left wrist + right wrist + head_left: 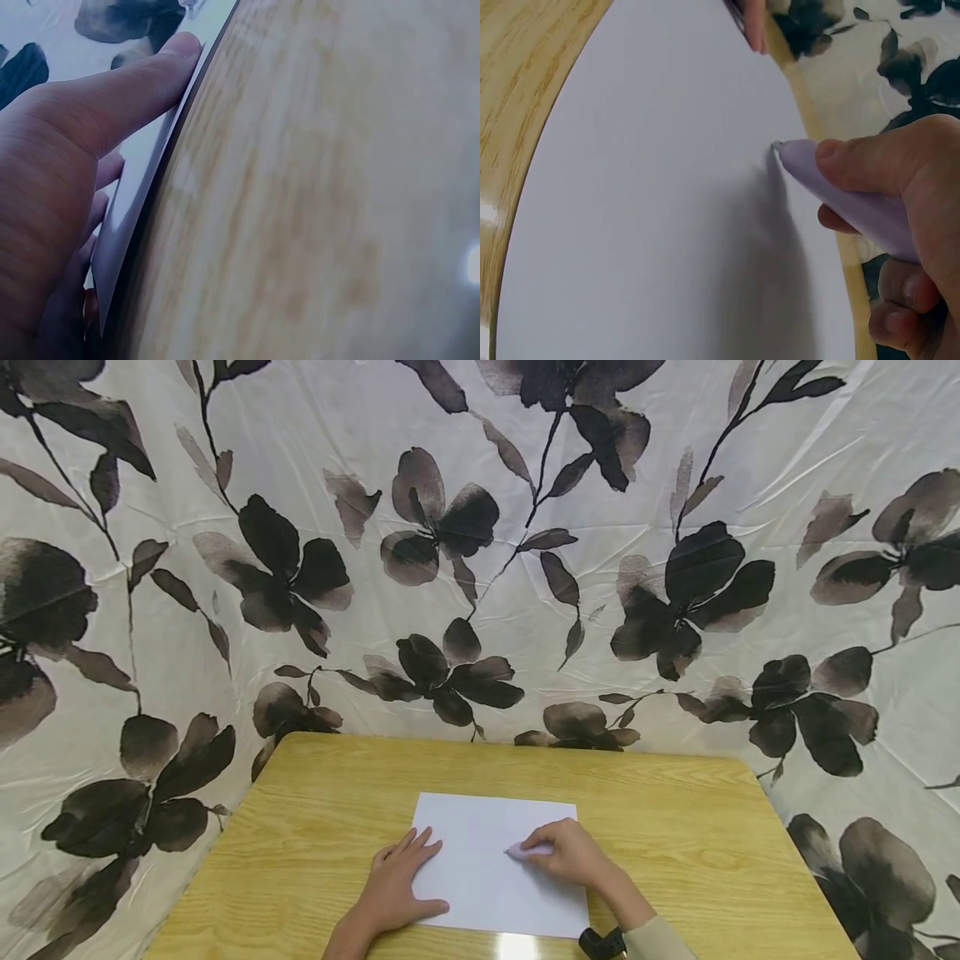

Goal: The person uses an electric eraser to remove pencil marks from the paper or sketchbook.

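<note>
A white sheet of paper point(480, 893) lies on the wooden table. My left hand point(401, 878) rests on its left side, fingers spread and thumb along the near edge. In the left wrist view, the thumb point(146, 86) lies over the sheet's edge. My right hand point(573, 854) grips a thick lavender pen-shaped tool point(531, 852) above the right half of the sheet. In the right wrist view the tool point(847, 195) tapers to a small grey tip, which points at the paper and casts a shadow there. Thumb and forefinger pinch its body; the palm hides its rear end.
The yellow wood-grain table point(315, 827) extends around the paper on all sides. Behind it hangs a white cloth point(570, 677) with dark flower prints. A black object point(602, 943) sits by my right wrist, near a beige sleeve point(658, 941).
</note>
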The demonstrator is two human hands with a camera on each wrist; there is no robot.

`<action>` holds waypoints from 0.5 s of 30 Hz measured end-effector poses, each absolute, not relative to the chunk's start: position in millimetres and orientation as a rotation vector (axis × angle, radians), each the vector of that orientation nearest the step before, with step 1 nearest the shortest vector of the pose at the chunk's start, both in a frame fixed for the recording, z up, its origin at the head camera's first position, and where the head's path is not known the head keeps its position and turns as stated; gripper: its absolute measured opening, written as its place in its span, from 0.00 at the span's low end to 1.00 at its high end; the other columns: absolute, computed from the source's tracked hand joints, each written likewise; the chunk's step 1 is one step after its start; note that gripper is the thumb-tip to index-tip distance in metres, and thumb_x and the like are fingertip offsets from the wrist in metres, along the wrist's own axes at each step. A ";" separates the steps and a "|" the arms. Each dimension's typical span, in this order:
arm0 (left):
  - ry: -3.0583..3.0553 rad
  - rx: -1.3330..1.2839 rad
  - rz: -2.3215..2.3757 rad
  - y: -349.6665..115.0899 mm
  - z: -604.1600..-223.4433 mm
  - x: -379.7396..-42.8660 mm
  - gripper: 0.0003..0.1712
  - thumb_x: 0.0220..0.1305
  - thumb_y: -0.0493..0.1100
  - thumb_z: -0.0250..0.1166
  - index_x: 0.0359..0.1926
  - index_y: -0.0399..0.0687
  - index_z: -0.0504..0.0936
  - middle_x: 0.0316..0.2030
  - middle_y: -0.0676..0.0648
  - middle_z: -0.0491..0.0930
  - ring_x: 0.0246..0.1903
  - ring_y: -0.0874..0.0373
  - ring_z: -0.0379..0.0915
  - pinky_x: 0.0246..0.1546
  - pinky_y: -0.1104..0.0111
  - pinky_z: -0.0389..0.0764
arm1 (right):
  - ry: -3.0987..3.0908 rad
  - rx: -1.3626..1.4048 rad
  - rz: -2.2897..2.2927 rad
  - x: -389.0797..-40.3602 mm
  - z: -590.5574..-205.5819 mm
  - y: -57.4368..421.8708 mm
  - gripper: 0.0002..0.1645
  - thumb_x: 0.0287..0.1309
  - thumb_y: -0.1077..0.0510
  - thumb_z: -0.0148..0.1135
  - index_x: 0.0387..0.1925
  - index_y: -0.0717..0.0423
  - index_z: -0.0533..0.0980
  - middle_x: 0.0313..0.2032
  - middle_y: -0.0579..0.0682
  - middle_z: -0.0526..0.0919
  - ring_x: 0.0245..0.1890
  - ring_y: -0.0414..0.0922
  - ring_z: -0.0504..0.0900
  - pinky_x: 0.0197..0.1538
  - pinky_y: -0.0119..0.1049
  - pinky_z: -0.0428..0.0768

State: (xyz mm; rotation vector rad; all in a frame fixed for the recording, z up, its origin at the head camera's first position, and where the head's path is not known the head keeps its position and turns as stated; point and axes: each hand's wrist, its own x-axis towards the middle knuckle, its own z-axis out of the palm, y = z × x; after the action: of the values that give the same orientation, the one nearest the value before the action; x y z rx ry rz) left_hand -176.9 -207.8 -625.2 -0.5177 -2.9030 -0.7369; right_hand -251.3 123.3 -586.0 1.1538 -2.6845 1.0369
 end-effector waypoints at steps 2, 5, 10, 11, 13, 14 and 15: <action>-2.912 -0.517 -0.736 -207.5 -625.4 -176.8 0.55 0.42 0.77 0.67 0.67 0.53 0.72 0.71 0.47 0.61 0.70 0.44 0.51 0.57 0.40 0.54 | -2.675 1.153 1.023 -250.2 -585.4 122.0 0.10 0.49 0.64 0.72 0.33 0.47 0.87 0.33 0.38 0.86 0.36 0.36 0.83 0.41 0.34 0.80; -2.928 -0.511 -0.749 -207.3 -625.5 -176.5 0.55 0.42 0.77 0.67 0.67 0.53 0.72 0.71 0.48 0.60 0.71 0.45 0.50 0.58 0.41 0.53 | -2.657 1.164 1.018 -248.3 -583.9 119.3 0.09 0.49 0.64 0.72 0.32 0.48 0.87 0.32 0.38 0.86 0.35 0.35 0.83 0.40 0.34 0.81; -2.925 -0.511 -0.738 -207.3 -626.0 -176.9 0.55 0.42 0.78 0.66 0.67 0.53 0.72 0.71 0.47 0.61 0.70 0.45 0.51 0.57 0.40 0.54 | -2.623 1.165 1.030 -246.9 -583.0 115.0 0.06 0.49 0.63 0.72 0.31 0.50 0.87 0.32 0.39 0.87 0.35 0.35 0.84 0.39 0.33 0.81; -2.926 -0.511 -0.733 -207.3 -625.8 -177.1 0.55 0.42 0.78 0.66 0.67 0.53 0.72 0.71 0.47 0.61 0.70 0.45 0.51 0.57 0.40 0.54 | -2.620 1.158 1.031 -247.0 -582.9 114.6 0.06 0.49 0.63 0.72 0.31 0.51 0.87 0.31 0.39 0.87 0.35 0.36 0.84 0.39 0.34 0.81; -2.935 -0.511 -0.728 -207.4 -625.1 -177.0 0.54 0.43 0.78 0.65 0.67 0.54 0.72 0.71 0.48 0.61 0.70 0.45 0.51 0.57 0.40 0.54 | -2.634 1.143 1.029 -247.3 -583.2 114.4 0.06 0.48 0.64 0.73 0.30 0.50 0.87 0.31 0.39 0.87 0.34 0.36 0.84 0.39 0.34 0.81; -2.942 -0.509 -0.729 -207.5 -624.8 -176.9 0.54 0.43 0.78 0.65 0.67 0.54 0.72 0.71 0.48 0.61 0.71 0.45 0.50 0.58 0.40 0.54 | -2.643 1.141 1.028 -247.0 -582.9 114.4 0.07 0.48 0.64 0.72 0.31 0.50 0.87 0.31 0.39 0.87 0.34 0.36 0.84 0.39 0.34 0.81; -2.950 -0.507 -0.729 -207.6 -624.5 -176.6 0.54 0.43 0.78 0.65 0.67 0.54 0.71 0.71 0.48 0.60 0.71 0.45 0.50 0.58 0.40 0.54 | -2.655 1.136 1.033 -246.6 -582.7 114.2 0.07 0.49 0.64 0.72 0.31 0.50 0.87 0.31 0.39 0.87 0.34 0.36 0.84 0.39 0.34 0.81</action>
State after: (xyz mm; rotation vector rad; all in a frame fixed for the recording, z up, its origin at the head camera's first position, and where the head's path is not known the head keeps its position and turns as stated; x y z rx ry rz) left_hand -176.6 -207.6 -624.5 -0.5067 -2.9496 -0.7293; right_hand -246.6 114.2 -582.7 1.1359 -2.6554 1.0326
